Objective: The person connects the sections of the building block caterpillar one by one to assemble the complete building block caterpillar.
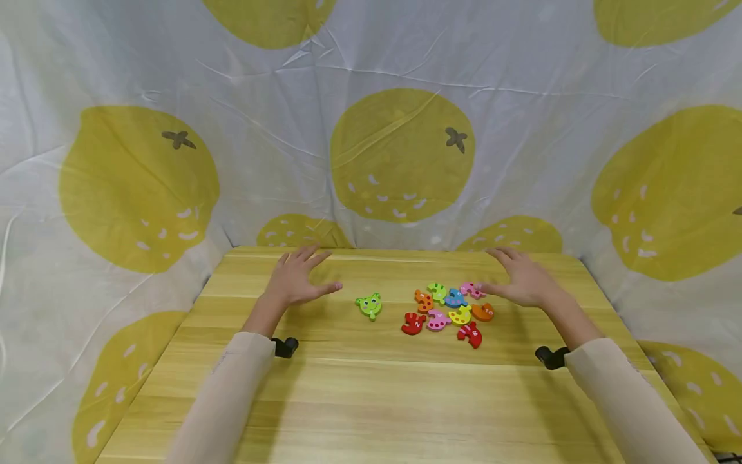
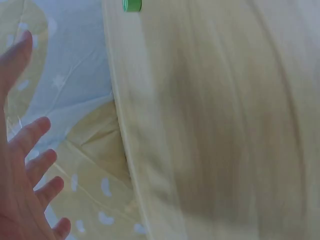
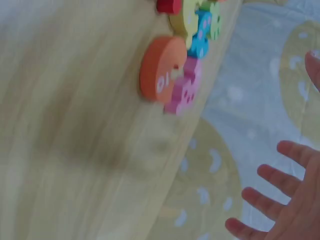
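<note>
Hands, two. Left hand: raised above the far left part of the tabletop, fingers spread and extended, thumb pointing inward. Right hand: raised likewise on the far right, fingers spread and extended, thumb towards the coloured pieces; the right wrist view showed it apart from them.

Toy pieces, ten, on the tabletop. One green face piece, smiling, with two knobs on top, lay by itself between the hands, nearer the left. The other nine lay in a loose cluster to its right, near the right hand:
– red piece, white "2";
– second red piece, nearest the wearer, bearing what looked like "8";
– plain orange piece, white "10" (turned about in the right wrist view);
– dotted orange piece, red spots;
– striped green piece, at the back;
– blue piece, spotted, mid-cluster;
– yellow piece, dark red spots;
– near pink piece, beside the "2";
– far pink piece, by the right thumb.
Remaining marks were too small to read.

Surroundings: pale sleeves, black wrist fittings, and a whitish cloth printed with yellow fruit.
</note>
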Motion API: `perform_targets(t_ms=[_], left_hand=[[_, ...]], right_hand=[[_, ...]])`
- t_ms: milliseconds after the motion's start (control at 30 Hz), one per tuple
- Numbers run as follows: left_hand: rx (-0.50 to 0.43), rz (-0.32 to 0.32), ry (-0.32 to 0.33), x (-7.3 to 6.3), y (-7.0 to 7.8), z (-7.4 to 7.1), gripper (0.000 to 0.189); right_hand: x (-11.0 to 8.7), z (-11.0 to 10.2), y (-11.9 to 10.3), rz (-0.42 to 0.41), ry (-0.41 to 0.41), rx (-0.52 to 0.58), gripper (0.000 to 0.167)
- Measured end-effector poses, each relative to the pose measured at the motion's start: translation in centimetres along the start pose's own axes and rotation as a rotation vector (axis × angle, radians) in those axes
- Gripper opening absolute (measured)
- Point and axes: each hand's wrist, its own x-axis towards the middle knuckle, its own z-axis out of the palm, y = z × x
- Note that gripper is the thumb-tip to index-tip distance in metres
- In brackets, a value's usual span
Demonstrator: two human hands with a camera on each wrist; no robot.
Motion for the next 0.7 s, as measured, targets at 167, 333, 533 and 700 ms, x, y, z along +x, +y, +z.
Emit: perform_targets(t_ms=[167,333,533,700], left_hand=[[-0.06,0.024,0.042,-0.4,0.9,1.5,0.086],[-0.142,0.042,0.04,-0.6,1.9,3.1,0.077],[-0.238,0.09,-0.034,-1.0,3.4,4.5,0.06],[-0.355,0.139,-0.104,-1.4,4.5,5.8,0.051]], right_hand=[[0.0,1.6,-1.6,-0.037,0.028,0.045,0.091],[-0.1,3.0,-3.5,-0.059,0.041,0.117,0.089],[-0.1,4.8,-5.5,-0.104,0.064,0.192,0.081],[-0.1,6.4,-7.1,-0.142,0.068,0.226,0.069]])
